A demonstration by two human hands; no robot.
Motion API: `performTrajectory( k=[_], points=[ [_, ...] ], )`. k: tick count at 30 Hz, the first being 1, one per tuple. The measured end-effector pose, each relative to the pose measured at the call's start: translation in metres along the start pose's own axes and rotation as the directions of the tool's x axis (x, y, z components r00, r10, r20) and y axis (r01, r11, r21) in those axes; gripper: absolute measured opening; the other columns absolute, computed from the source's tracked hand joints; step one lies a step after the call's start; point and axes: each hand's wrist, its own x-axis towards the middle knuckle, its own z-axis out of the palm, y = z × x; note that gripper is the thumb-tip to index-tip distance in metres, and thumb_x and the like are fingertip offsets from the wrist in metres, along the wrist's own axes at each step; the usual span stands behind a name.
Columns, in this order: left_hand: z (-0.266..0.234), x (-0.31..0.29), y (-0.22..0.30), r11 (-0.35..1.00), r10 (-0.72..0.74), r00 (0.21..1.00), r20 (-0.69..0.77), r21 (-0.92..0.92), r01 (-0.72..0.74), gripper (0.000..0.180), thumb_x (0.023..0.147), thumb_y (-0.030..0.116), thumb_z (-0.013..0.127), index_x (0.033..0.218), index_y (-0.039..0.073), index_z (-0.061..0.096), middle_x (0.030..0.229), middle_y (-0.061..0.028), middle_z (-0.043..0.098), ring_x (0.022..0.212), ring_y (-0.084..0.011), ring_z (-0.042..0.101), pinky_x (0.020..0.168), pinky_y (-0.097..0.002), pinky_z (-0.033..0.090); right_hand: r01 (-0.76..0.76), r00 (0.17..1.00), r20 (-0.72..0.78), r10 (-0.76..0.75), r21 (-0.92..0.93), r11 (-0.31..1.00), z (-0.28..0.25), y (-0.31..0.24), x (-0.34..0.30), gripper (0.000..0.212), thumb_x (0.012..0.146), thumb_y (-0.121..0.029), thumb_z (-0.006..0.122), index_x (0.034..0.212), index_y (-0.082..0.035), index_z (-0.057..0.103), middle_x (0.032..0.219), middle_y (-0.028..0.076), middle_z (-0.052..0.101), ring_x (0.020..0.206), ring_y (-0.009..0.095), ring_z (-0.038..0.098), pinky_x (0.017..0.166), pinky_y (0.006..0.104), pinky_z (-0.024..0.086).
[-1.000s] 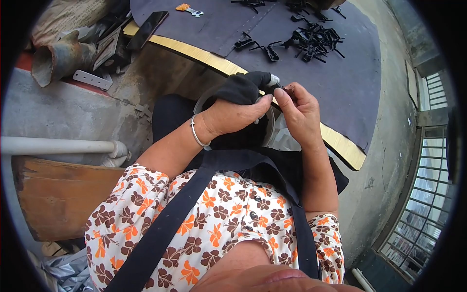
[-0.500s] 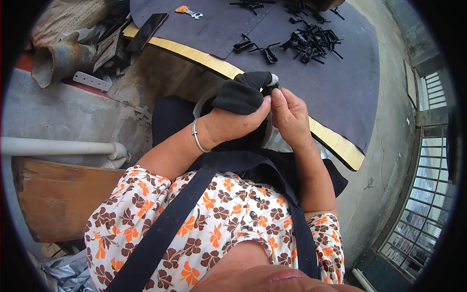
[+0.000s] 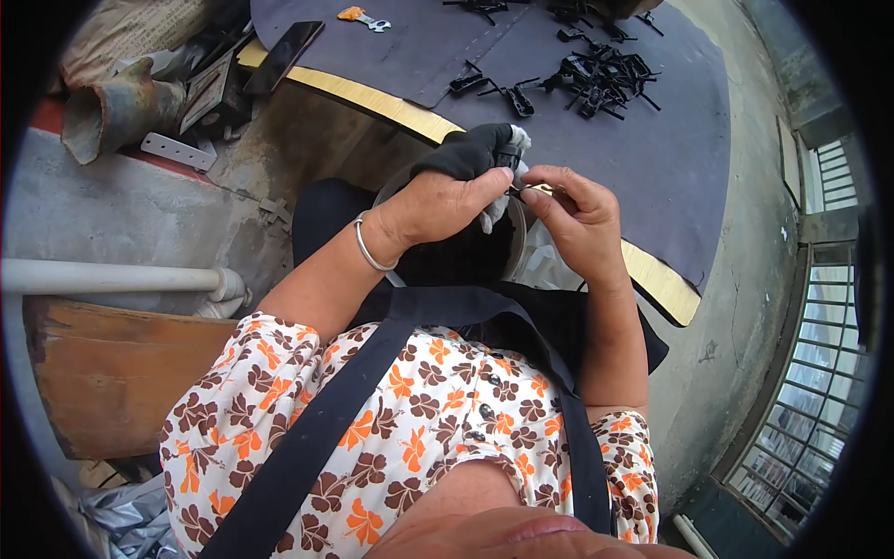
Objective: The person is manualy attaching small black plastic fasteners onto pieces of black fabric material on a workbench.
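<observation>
Though two hands (image 3: 452,191), one black part (image 3: 508,160)

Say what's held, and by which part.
The left hand holds a small black part by its body, between thumb and fingers. The right hand is at its near end; exactly what it pinches is too small to tell.

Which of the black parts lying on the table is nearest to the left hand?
The single part just left of the big pile, directly beyond the left hand; its neighbour lies farther left, the pile farther right.
</observation>
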Motion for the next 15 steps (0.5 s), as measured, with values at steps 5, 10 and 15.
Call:
performTrajectory(
  k=[5,10,15],
  points=[
    [0.001,-0.001,0.012,0.989,-0.002,0.984,0.176,0.146,-0.025,0.032,0.089,0.014,0.051,0.117,-0.001,0.049,0.093,-0.0032,0.059,0.077,-0.0073,0.053,0.068,-0.0222,0.046,-0.286,0.958,0.094,0.271,0.308,0.907,0.008,0.001,0.001,0.013,0.081,-0.008,0.067,0.077,-0.005,0.055,0.066,-0.009,0.044,0.060,0.001,0.037,0.052,0.0167,0.031],
    [-0.004,-0.003,0.010,0.993,-0.120,0.982,0.148,0.005,0.121,0.029,0.087,0.016,0.052,0.111,0.000,0.050,0.092,-0.0087,0.057,0.082,-0.0144,0.053,0.076,-0.0271,0.045,-0.324,0.941,0.173,0.289,0.225,0.919,0.002,-0.004,0.001,0.017,0.082,-0.011,0.066,0.074,-0.004,0.053,0.064,-0.009,0.044,0.061,0.001,0.037,0.052,0.0175,0.031],
    [-0.001,-0.004,0.015,0.981,-0.150,0.965,0.213,-0.086,0.172,0.027,0.086,0.013,0.052,0.110,0.000,0.050,0.091,-0.0056,0.056,0.080,-0.0113,0.052,0.073,-0.0258,0.045,-0.352,0.930,0.205,0.305,0.265,0.897,0.003,-0.006,0.002,0.017,0.084,-0.013,0.065,0.075,-0.004,0.053,0.067,-0.008,0.046,0.063,0.001,0.038,0.054,0.0177,0.031]
  ],
)
